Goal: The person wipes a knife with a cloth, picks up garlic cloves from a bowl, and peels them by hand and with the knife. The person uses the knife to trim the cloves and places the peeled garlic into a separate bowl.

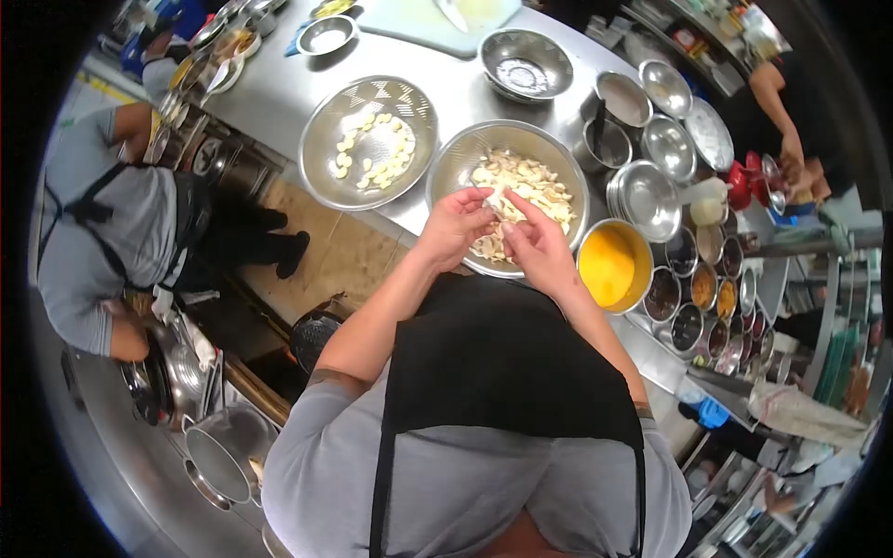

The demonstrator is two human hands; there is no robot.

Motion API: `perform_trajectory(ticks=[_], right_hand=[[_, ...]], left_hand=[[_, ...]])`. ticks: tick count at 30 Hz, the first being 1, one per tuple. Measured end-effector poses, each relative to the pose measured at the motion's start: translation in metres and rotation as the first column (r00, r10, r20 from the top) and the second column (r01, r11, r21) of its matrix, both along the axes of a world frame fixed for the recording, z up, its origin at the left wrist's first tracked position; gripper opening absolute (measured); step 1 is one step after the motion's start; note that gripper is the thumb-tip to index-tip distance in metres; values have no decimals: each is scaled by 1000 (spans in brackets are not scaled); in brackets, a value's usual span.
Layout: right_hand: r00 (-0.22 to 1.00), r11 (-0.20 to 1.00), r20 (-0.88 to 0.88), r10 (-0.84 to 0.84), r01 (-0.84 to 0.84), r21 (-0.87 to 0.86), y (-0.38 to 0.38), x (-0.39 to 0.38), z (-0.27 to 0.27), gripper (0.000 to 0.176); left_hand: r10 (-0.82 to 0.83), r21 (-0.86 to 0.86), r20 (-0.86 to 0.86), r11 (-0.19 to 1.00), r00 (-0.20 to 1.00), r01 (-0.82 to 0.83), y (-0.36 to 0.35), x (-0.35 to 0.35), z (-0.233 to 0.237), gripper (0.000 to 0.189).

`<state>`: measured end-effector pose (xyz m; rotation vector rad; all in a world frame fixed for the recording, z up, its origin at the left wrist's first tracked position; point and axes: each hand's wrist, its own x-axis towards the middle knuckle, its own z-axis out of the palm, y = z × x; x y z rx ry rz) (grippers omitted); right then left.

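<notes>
My left hand (456, 226) and my right hand (541, 246) meet over a steel colander (446, 179), fingertips pinched together. Between them is a small pale piece that looks like a garlic clove (499, 206), partly covered by the fingers. Below lies a heap of pale and brownish pieces (532, 183), apparently garlic cloves with papery skin. Left of it stands a second perforated colander (319, 130), with smooth, yellowish peeled cloves (402, 149) spread in a loose ring. A pot of yellow liquid (609, 265) is close to my right forearm.
Steel bowls (648, 200) and several containers of ingredients (704, 284) crowd the right side. A cutting board (419, 23) with a knife (453, 14) lies at the back, near a mixing bowl (498, 51). One co-worker (130, 223) stands left; another person's arm (777, 102) reaches in at right.
</notes>
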<state>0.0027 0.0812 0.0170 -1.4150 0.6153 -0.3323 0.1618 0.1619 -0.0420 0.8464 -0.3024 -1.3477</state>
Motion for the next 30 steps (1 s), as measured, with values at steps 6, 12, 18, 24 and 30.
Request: perform_trajectory(ticks=[6,12,18,24,30], right_hand=[[995,994,54,-85,88,-61,-3,-4,-5,50],[992,980,57,-109,117,-160,-4,-8,-12,38],[990,971,44,-132,138,-195,-5,-8,-10,29],[985,989,89,-149,149,9,-8,-9,-15,28],[983,980,83,-163,152,130,-12,-10,-17,29]], left_hand=[[-33,-41,-44,999,998,31,-4,-2,12,27],[-64,-58,-25,996,998,62,-4,-3,7,25],[-54,-27,71,998,996,56,-1,-6,14,27],[-24,-7,2,1000,1000,24,-4,-13,25,29],[28,43,99,999,995,-32,-7,-12,18,26]])
